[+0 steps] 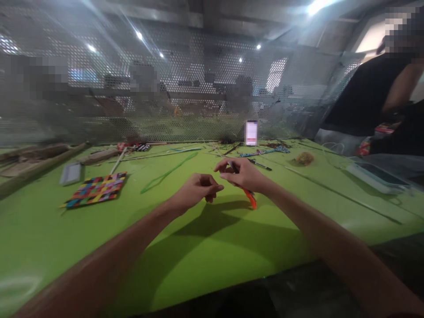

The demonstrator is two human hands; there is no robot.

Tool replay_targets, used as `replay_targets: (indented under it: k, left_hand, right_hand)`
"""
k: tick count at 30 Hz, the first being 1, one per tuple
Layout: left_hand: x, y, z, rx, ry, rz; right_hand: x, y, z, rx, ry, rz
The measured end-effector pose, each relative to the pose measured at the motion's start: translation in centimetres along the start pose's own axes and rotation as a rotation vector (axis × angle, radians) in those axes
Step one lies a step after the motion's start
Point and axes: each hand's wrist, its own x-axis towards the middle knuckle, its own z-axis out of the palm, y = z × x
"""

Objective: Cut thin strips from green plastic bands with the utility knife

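Note:
Near the middle of the green table, my left hand (200, 187) is closed in a pinch, thumb against the curled fingers. Whatever lies between its fingertips is too small to make out. Just to the right and slightly higher, my right hand (245, 173) is closed around a slim object, orange and dark. Its bright orange end (251, 199) sticks out below the palm, and a dark part (233, 167) shows by the fingers. Its exact kind is hidden by the hand. The two hands are close together but apart, casting shadows on the table.
A multicoloured woven square on a stick (99, 190) and a grey block (70, 173) lie left. Behind are a green strip loop (168, 172), a black pen (260, 164) and an upright phone (251, 132). Right are a thin stick (341, 193) and a pale-cased device (377, 176). A person (367, 92) stands at right.

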Motion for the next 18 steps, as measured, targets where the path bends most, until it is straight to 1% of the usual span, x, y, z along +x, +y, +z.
replay_targets:
  k: [3,7,11,15,18]
  left_hand:
    - [0.4,-0.7,-0.3,0.018,0.007,-0.002]
    - [0.8,-1.4,-0.7,0.070,-0.018,-0.004]
    - [0.7,-1.2,-0.7,0.170,-0.018,-0.012]
    - [0.7,-0.9,-0.5,0.205,-0.001,-0.045]
    - [0.6,-0.9,-0.5,0.216,-0.021,-0.079]
  right_hand:
    - [0.1,0.3,-0.2,-0.008,-0.009,-0.003]
    - [0.0,0.2,-0.4,-0.020,-0.052,0.009]
    - [-0.1,0.0,-0.5,-0.024,-0.107,0.018]
    - [0.0,0.0,-0.5,-0.097,-0.095,-0.013]
    - [0.1,0.2,-0.6,-0.159,-0.083,-0.026]
